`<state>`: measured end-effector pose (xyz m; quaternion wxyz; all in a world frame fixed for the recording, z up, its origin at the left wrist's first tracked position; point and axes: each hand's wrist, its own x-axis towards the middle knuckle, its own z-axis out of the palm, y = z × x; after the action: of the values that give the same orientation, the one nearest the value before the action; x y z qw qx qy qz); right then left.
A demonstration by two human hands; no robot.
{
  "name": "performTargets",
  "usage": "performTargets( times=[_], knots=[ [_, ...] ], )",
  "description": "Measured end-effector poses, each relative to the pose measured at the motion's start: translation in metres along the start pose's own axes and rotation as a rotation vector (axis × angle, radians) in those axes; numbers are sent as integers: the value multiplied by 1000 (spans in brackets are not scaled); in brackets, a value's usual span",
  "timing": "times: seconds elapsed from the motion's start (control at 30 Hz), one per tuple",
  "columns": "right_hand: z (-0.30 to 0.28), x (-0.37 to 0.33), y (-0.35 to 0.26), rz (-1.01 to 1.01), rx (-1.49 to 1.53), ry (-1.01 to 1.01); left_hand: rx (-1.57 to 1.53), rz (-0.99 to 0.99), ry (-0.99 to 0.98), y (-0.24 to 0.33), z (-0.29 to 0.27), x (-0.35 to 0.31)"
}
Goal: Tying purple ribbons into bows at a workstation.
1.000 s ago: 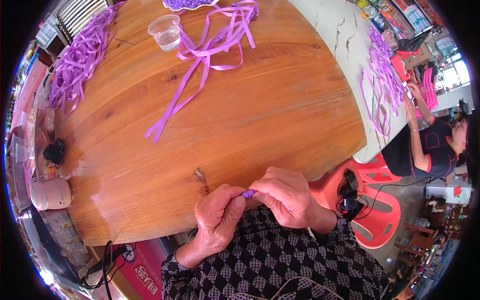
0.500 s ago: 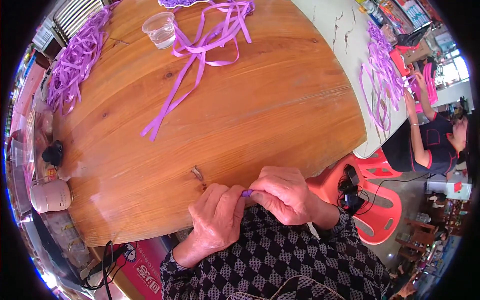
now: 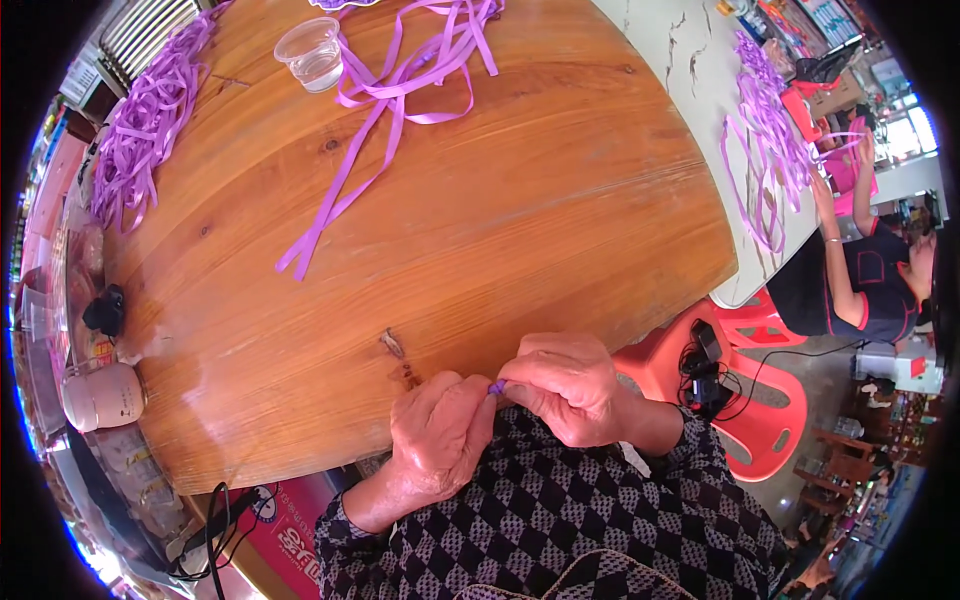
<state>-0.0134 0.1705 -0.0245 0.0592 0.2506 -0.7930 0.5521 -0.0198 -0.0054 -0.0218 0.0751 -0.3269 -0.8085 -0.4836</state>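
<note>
From my remote view, the left hand (image 3: 438,432) and right hand (image 3: 566,388) pinch the small purple piece (image 3: 497,387) between their fingertips, and a loosened pinch could drop it onto the patterned garment (image 3: 540,490) below.

red box (image 3: 272,549): white lettering (image 3: 295,543) | pink jar (image 3: 98,398): dark print (image 3: 127,408), illegible

Bright, soft light leaves a pale sheen on the left of the curved, orange-brown wooden bench (image 3: 560,210). A white, glaring window (image 3: 914,132) at far right is washed out. Fisheye distortion bends the edges, blue-fringed at left.
</note>
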Motion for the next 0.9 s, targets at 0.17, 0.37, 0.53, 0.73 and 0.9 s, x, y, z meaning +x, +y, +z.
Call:
performTargets(
  times=[0.17, 0.37, 0.53, 0.73, 0.9],
  knots=[
    [-1, -1, 0, 44, -51, -23, -95, -98, -92, -4, -5, 3],
    [-16, 4, -6, 517, 380, -326, -142, -113, -158, -8, -14, 5],
    [-12, 1, -2, 349, 256, -248, -165, -107, -196, -6, -15, 7],
    [-14, 4, -5, 541, 433, -307, -102, -138, -142, -5, -12, 3],
    [-5, 0, -3, 252, 238, -241, -108, 13, -223, -6, -17, 9]
  ],
)
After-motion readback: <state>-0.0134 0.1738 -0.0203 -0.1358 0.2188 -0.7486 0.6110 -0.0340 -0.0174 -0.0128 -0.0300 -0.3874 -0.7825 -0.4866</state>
